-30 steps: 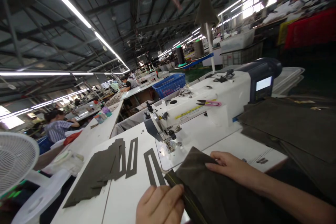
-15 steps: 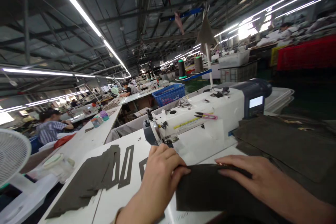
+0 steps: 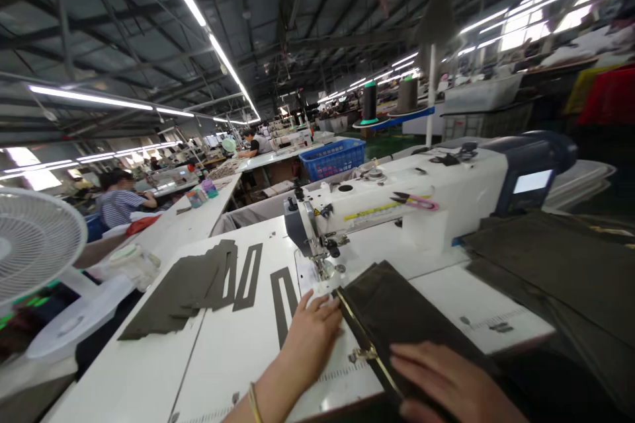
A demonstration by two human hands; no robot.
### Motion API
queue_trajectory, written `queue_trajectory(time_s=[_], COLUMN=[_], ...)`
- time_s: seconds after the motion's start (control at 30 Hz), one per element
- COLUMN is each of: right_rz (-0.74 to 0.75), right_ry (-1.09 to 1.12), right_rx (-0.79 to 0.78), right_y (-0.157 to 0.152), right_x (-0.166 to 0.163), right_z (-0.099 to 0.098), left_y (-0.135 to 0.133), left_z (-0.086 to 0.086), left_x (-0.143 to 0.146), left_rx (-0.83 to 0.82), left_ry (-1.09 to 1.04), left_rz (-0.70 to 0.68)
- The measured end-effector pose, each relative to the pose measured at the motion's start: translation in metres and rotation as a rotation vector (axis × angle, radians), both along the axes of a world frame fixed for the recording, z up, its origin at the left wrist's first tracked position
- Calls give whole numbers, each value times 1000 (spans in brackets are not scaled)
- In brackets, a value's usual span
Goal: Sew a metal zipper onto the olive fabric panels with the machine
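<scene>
A dark piece of fabric (image 3: 397, 307) lies on the sewing machine bed, with a gold zipper (image 3: 356, 318) along its left edge. The zipper's metal slider (image 3: 366, 353) sits partway down. My left hand (image 3: 311, 336) rests flat beside the zipper's upper end, fingers stretched and fingertips at the fabric edge, just below the presser foot (image 3: 326, 269). Slightly blurred, my right hand (image 3: 449, 377) lies over the fabric right of the slider, fingers extended. The white sewing machine (image 3: 391, 201) stands right behind the fabric.
Left of my hands lie stacked dark panels (image 3: 183, 291) and loose cut-out frames (image 3: 284, 301). More dark fabric (image 3: 550, 277) covers the right side. A white fan (image 3: 40, 244) stands at far left. Beyond are a blue basket (image 3: 332, 158), thread cones (image 3: 370, 104) and a seated person (image 3: 122, 201).
The fabric, earlier gripped in both hands in front of the machine, now lies flat on the bed with its zipper showing. Both hands have loosened; the right has moved nearer to me.
</scene>
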State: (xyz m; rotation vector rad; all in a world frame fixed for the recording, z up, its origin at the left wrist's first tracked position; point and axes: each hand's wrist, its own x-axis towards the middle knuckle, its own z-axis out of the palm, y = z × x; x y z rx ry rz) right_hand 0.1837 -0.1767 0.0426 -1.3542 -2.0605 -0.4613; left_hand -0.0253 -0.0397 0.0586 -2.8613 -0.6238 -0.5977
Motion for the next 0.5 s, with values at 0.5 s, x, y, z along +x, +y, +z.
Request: queue_trajectory(time_s=[0.5], right_rz=[-557], right_ry=[310], right_rx=[-462], right_y=[78], right_x=[53], right_z=[-27], left_y=[-10], left_z=[5], left_x=[22], left_rx=[-411], left_ry=[199], left_rz=[170])
